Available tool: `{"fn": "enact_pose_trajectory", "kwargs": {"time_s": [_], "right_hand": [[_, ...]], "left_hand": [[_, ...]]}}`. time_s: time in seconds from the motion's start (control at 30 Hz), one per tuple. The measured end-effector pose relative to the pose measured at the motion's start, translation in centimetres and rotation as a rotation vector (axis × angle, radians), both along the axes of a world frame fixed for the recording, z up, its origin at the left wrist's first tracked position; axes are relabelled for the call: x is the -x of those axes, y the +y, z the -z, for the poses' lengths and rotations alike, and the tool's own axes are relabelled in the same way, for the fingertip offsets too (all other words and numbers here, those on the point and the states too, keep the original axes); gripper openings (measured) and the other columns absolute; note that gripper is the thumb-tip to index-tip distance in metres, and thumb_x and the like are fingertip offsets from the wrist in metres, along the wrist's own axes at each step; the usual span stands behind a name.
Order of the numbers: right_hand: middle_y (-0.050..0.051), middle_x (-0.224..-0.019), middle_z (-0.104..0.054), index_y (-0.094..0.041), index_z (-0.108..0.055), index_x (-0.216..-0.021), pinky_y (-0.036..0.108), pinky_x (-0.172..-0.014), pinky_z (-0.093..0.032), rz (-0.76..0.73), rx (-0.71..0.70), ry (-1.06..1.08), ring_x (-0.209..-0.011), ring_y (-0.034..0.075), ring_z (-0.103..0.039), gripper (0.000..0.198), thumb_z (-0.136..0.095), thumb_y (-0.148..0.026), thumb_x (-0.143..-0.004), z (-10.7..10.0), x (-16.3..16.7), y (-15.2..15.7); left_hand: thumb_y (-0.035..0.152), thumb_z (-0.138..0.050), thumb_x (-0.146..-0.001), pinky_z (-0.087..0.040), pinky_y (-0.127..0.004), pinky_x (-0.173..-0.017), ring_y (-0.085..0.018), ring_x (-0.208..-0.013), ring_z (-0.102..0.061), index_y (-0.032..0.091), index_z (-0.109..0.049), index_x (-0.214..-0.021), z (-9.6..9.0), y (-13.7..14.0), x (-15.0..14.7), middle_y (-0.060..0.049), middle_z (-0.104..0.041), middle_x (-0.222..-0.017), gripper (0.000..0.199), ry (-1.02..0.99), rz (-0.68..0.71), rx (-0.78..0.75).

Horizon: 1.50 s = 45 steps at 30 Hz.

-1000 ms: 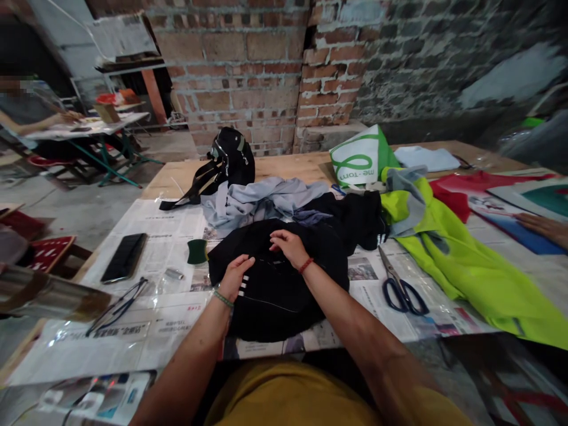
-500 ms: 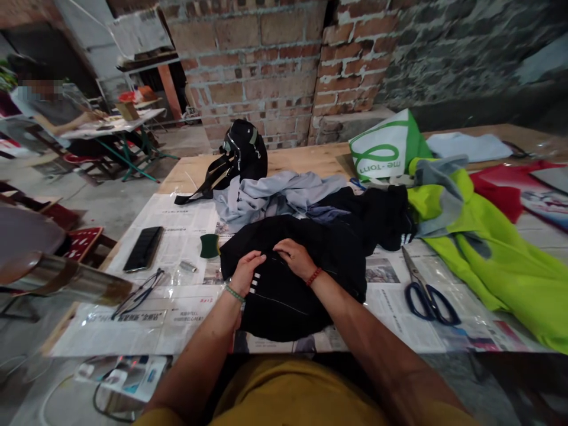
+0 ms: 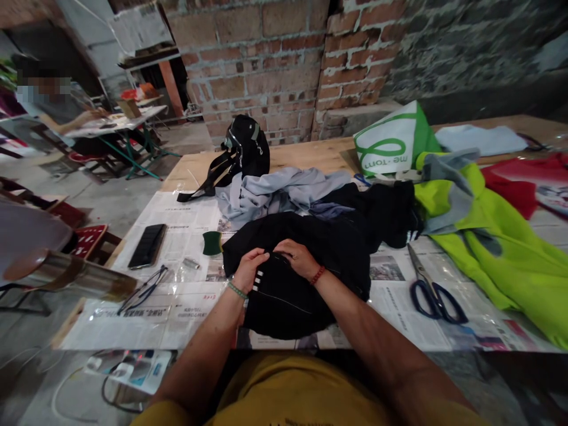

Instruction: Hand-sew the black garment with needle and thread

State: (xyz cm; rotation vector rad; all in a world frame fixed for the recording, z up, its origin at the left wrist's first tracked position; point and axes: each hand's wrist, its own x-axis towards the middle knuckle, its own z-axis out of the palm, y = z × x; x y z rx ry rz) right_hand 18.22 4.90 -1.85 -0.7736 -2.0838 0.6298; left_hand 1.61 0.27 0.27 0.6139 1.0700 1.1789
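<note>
Pinching black cloth (image 3: 284, 310) with left hand (image 3: 249, 273) and right hand (image 3: 300, 260) close together, apparently working one spot; best held taut next.

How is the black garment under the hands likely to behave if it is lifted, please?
The black garment would probably droop rather than hold its shape, since it lies in a soft, low heap. It seems unlikely to roll, as it rests broadly on the newspaper.
</note>
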Motion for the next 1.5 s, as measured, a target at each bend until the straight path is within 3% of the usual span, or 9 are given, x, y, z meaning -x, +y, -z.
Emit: {"fn": "enact_pose_trajectory", "kwargs": {"time_s": [0.97,1.5], "right_hand": [[0.005,-0.086,-0.064,-0.021,-0.067,-0.093,0.025,-0.073,-0.048,-0.048,0.063,0.017,-0.079,0.013,-0.061,0.019,-0.050,-0.016,-0.085,0.11,-0.17,-0.27],[0.005,-0.082,-0.066,-0.018,-0.066,-0.085,0.026,-0.072,-0.048,-0.009,0.089,-0.034,-0.076,0.014,-0.061,0.016,-0.051,-0.013,-0.081,-0.39,-0.21,-0.62]], "left_hand": [[0.027,-0.080,-0.051,-0.039,-0.018,-0.052,-0.007,-0.050,-0.053,0.015,-0.061,-0.067,-0.19,0.07,-0.04,0.005,-0.060,-0.056,0.027,0.028,0.020,-0.006],[0.023,-0.079,-0.050,-0.039,-0.019,-0.053,-0.007,-0.051,-0.052,0.015,-0.061,-0.067,0.04,0.11,0.06,0.006,-0.058,-0.056,0.026,0.008,-0.060,-0.029]]}}
